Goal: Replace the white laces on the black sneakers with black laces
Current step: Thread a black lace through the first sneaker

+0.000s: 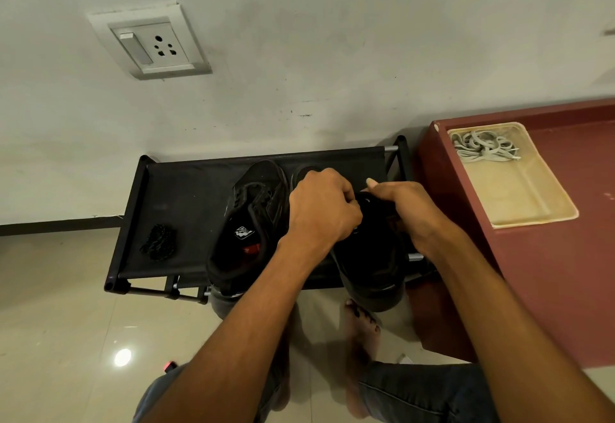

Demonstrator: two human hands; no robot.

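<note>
Two black sneakers stand on a low black shoe rack [186, 196]. The left sneaker [246, 226] has no lace that I can see and nobody touches it. My left hand [321, 209] and my right hand [404, 208] are both curled over the lacing area of the right sneaker [369, 266], fingers pinching something dark there; what they pinch is hidden by the hands. A bundled black lace [159, 242] lies on the rack's left part. The white laces [482, 147] lie heaped in a cream tray [532, 209].
The tray sits on a dark red cabinet [565, 289] to the right of the rack. A white wall with a socket [151, 44] is behind. My bare feet [361, 332] and jeans-clad knees are on the glossy tile floor below the rack.
</note>
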